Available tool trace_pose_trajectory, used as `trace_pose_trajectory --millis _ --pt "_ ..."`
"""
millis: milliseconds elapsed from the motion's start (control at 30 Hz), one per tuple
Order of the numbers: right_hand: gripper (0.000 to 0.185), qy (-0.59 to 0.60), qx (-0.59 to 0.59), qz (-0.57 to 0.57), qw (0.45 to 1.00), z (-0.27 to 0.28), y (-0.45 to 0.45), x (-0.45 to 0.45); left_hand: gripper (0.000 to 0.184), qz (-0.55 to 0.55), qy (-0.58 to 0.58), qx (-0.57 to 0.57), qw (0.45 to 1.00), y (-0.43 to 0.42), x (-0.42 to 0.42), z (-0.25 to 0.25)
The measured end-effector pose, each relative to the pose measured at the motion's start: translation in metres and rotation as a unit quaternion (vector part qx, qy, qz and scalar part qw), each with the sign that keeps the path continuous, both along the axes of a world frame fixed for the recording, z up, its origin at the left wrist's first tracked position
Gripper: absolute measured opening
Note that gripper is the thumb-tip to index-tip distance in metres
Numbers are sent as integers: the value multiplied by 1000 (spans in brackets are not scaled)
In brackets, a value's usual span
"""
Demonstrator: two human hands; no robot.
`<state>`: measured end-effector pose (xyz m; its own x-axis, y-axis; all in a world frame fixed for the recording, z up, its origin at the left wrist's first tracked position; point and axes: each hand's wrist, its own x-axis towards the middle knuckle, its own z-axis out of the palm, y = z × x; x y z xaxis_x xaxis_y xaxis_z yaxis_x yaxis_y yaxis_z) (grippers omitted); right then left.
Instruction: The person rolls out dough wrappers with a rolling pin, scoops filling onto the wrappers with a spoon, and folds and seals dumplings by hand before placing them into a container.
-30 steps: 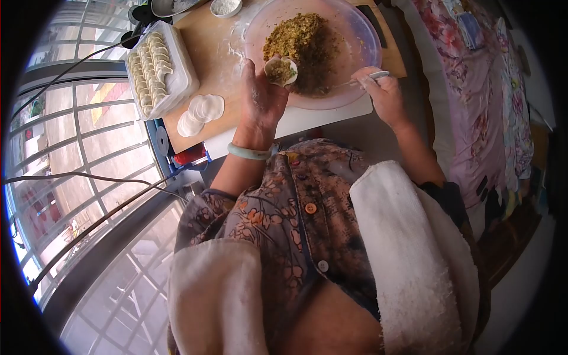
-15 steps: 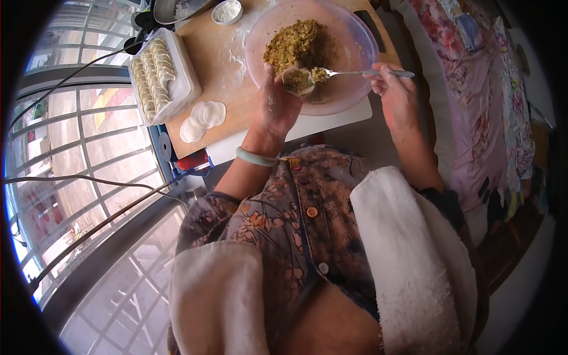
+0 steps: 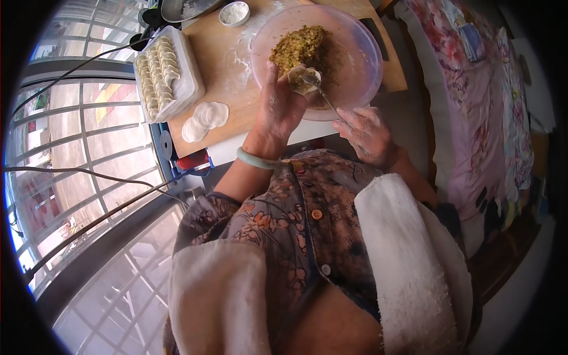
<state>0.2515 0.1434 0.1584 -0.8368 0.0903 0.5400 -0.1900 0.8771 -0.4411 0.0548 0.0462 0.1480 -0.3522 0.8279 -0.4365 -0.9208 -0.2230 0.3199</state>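
My left hand point(image 3: 280, 107) holds a round dumpling wrapper point(image 3: 296, 86) by its edge, cupped over the near side of a pink translucent bowl point(image 3: 361, 77). Filling lies in the wrapper. With my right hand point(image 3: 368, 135) I grip a metal spoon point(image 3: 331, 103) by its handle, its bowl end down on the filling in the wrapper. Behind the wrapper, a heap of chopped yellow-green filling point(image 3: 300, 48) sits in the bowl. Several flat wrappers point(image 3: 204, 120) lie overlapping on the board, left of my left hand.
A white plastic tray point(image 3: 190, 89) with rows of folded dumplings stands at the board's left. A small bowl of flour point(image 3: 234, 14) and a metal pan point(image 3: 188, 7) are at the back. The floured wooden board point(image 3: 228, 65) lies beneath. Window bars point(image 3: 83, 127) are on the left.
My right hand has come left and nearer to my body, tilting the spoon. Its tip has gone from beside the wrapper, carrying filling, onto the filling inside it.
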Motion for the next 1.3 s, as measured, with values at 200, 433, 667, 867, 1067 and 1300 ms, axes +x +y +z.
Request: trace_pose_trajectory --millis 200,433,667,867,1067,1300 --pt "20 99 -323 -66 939 6 6 -8 72 1 -7 25 1000 -4 -4 -6" --pt "23 89 -710 -131 686 -7 15 -18 75 -2 -25 44 999 -9 -2 -4" --pt "22 52 -628 -171 757 -17 6 -21 76 -6 -18 34 999 -12 3 -13" --pt "21 79 -586 -140 794 5 -2 -28 78 32 -10 27 999 -7 -4 -15" --pt "21 60 -587 -143 795 -8 -5 -33 79 11 3 16 1000 -5 1 -13" --pt "21 73 -608 -155 776 0 -1 -31 80 17 1 20 1000 -4 -3 -18"
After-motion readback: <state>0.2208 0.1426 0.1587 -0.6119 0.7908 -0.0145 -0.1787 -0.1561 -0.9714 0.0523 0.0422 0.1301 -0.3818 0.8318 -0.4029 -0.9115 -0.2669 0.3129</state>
